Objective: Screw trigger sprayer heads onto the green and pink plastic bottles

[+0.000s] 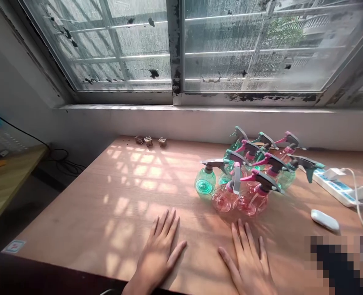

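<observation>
My left hand (159,252) lies flat on the wooden table (76,229), fingers stretched out, with nothing in it. Palm down to its right rests my right hand (250,258), its fingers spread and holding nothing. Just beyond my right fingertips stands a cluster of several small spray bottles. Pink bottles (224,198) with pink-and-grey trigger heads are at the front of the group. A green bottle (205,182) stands at the left side, and another green bottle (286,178) is at the right. Those at the back are partly hidden by the front ones.
A white power strip (335,188) with plugs and a cable lies at the right, near a white oval case (325,220). Small brown square pots (162,141) sit at the back edge below the window. A sticker (14,246) marks the left corner. A pixelated patch covers the lower right.
</observation>
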`<state>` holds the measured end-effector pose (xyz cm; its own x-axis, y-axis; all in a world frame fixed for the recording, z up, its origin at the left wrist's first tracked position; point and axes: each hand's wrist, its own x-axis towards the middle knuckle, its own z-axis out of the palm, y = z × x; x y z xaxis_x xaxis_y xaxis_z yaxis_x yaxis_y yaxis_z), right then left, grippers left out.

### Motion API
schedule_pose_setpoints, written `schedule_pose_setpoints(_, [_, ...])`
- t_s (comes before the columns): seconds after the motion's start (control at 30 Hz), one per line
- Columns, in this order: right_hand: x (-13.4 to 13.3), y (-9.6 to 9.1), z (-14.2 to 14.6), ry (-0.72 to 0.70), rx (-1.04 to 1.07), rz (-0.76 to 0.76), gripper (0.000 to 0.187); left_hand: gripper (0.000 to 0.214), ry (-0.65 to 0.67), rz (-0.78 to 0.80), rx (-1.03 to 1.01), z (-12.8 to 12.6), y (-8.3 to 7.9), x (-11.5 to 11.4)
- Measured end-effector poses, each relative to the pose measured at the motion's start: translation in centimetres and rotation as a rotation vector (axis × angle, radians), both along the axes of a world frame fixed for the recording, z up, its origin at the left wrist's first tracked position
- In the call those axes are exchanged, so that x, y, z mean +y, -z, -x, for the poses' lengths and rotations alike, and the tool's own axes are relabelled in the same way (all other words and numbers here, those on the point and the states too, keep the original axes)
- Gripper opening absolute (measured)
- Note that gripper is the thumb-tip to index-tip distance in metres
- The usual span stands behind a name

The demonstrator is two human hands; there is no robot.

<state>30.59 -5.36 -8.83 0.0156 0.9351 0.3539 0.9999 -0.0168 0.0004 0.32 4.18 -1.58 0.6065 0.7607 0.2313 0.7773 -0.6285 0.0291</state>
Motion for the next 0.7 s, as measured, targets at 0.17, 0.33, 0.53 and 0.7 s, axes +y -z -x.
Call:
schedule_pose_setpoints(0.17, [0.3, -1.1, 1.0, 0.067, 0.074, 0.009, 0.097, 0.066, 0.035, 0.027, 0.013, 0.6, 0.0, -0.3])
schedule_pose_setpoints(0.33, [0.8, -2.9, 1.6, 0.126, 0.129, 0.121, 0.102, 0.063, 0.035, 0.048, -0.013, 0.7, 0.4, -0.3])
schedule_pose_setpoints(0.53, [0.8, -3.7, 1.6, 0.129, 0.141, 0.198, 0.093, 0.061, 0.019, 0.105, -0.055, 0.7, 0.7, 0.0])
schedule_pose_setpoints(0.7, [1.0, -3.7, 1.8, 0.13, 0.147, 0.203, 0.092, 0.058, 0.007, 0.12, -0.066, 0.9, 0.1, 0.1])
